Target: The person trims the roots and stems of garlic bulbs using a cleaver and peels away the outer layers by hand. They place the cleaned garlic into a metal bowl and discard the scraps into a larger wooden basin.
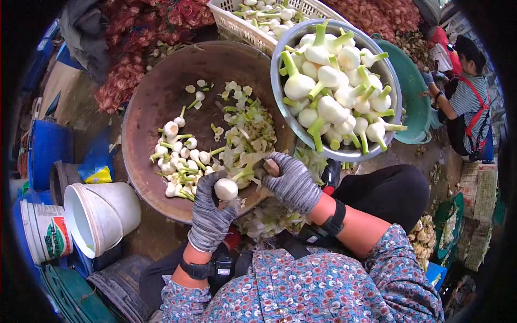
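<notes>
My left hand [211, 207], in a grey striped knit glove, is closed around a white garlic bulb [226, 189]. My right hand [292, 182], gloved alike, grips a short brown piece [272, 168] that looks like a tool's wooden handle; any blade is hidden. Both hands are over the near rim of a wide brown basin [177, 75]. In it lie a pile of trimmed garlic bulbs [180, 161] at left and a heap of pale green and white peelings [250, 129] at right. A metal bowl [278, 81] full of peeled garlic bulbs with green stems [334, 110] stands beyond my right hand.
A cream plastic crate [239, 26] of garlic stands behind the basin, near red mesh sacks [129, 48]. White buckets [102, 215] lie at left. A green tub [414, 91] is partly behind the bowl. Another person [466, 97] sits at the far right.
</notes>
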